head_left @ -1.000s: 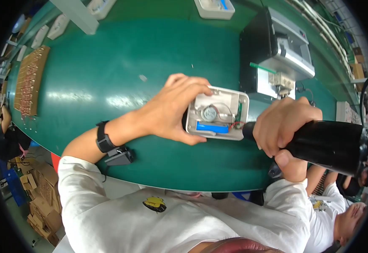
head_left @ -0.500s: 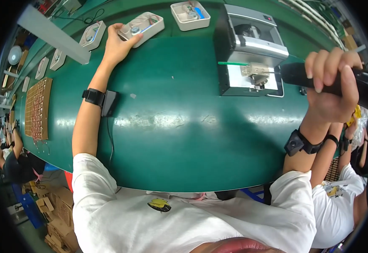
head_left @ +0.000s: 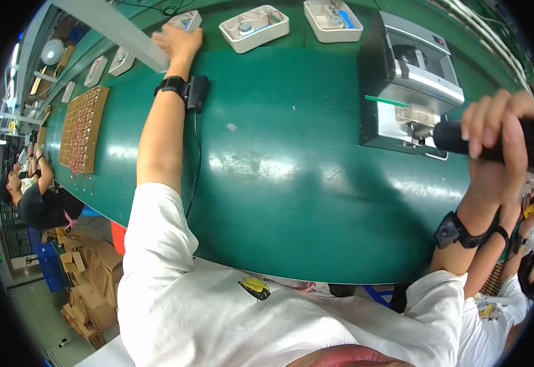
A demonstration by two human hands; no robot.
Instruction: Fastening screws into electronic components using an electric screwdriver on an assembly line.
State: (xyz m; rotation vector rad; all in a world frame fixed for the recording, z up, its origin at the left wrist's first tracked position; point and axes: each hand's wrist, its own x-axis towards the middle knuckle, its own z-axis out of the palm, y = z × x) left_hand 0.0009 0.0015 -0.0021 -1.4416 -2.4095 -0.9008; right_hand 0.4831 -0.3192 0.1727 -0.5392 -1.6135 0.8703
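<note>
At the far left of the bench my left hand (head_left: pixel 180 44) reaches out with fingers apart, right at the near side of a small white plastic casing (head_left: pixel 187 22). Part of that casing is hidden behind the hand; whether they touch I cannot tell. Just to the right stands another white casing (head_left: pixel 256 44), open at the top, with a round metal part and wires inside. My right hand (head_left: pixel 499 131) is wrapped round a black electric screwdriver (head_left: pixel 453 136), held level. Its front end is beside the metal outlet of a screw feeder (head_left: pixel 410 92).
A third white casing (head_left: pixel 333 35) with a blue part sits left of the feeder. More casings (head_left: pixel 121 61) line the left, beyond a slanting grey post (head_left: pixel 117 33). A cardboard grid tray (head_left: pixel 83 128) holds small wired parts. Other people (head_left: pixel 37 199) work at both sides.
My left hand has let go of the casing with the round metal part and moved left to the neighbouring one. The screwdriver stays by the feeder. The whole view has shifted.
</note>
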